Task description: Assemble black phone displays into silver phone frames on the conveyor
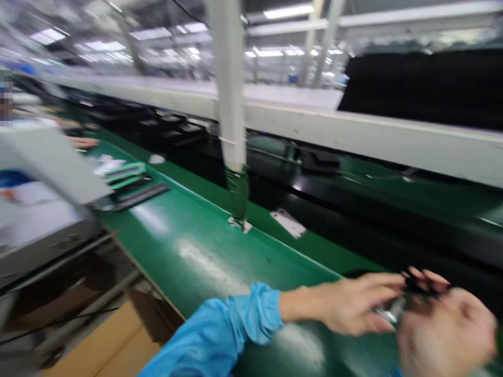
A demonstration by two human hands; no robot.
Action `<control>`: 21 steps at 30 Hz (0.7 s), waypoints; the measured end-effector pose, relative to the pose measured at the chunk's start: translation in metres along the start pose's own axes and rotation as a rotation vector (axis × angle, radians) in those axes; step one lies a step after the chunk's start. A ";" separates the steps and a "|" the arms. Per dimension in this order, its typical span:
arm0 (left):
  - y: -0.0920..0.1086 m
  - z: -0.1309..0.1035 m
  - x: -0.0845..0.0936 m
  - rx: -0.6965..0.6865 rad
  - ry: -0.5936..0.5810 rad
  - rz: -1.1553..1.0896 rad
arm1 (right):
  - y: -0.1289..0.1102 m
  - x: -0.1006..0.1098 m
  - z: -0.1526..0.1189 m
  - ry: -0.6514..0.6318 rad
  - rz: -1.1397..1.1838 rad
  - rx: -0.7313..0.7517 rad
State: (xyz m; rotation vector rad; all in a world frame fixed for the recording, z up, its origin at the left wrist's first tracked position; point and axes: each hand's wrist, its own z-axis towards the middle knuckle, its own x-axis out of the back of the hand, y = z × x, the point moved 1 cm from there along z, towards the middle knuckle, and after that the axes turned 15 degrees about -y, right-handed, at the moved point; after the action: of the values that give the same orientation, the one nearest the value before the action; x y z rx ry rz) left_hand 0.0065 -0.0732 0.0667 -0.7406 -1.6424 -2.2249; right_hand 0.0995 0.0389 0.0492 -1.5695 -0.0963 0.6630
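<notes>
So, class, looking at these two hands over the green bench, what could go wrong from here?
The small dark piece between the left hand and right hand could slip and drop onto the green bench. The shiny item in the left hand might fall too. The white card near the post could get knocked, if loose.

Bright ceiling lights (288,11) throw pale glare onto the green table (157,251), while blur softens the whole scene, smearing the right hand (446,332) heavily.
</notes>
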 end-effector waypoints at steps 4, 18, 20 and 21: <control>-0.016 0.000 0.011 -0.256 -0.050 -0.074 | -0.036 0.001 -0.020 0.044 -0.275 0.475; -0.043 -0.005 0.049 -0.345 0.372 -0.062 | 0.027 0.168 0.012 -0.088 -0.780 -0.309; -0.040 -0.006 0.050 -0.368 0.369 -0.057 | 0.042 0.169 0.019 -0.086 -0.822 -0.365; -0.038 -0.007 0.050 -0.369 0.369 -0.051 | 0.047 0.170 0.021 -0.083 -0.845 -0.381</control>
State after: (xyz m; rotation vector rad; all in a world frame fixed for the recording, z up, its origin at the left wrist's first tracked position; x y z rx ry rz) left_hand -0.0559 -0.0637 0.0619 -0.3353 -1.1049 -2.5469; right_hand 0.2152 0.1267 -0.0533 -1.6636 -0.9365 0.0315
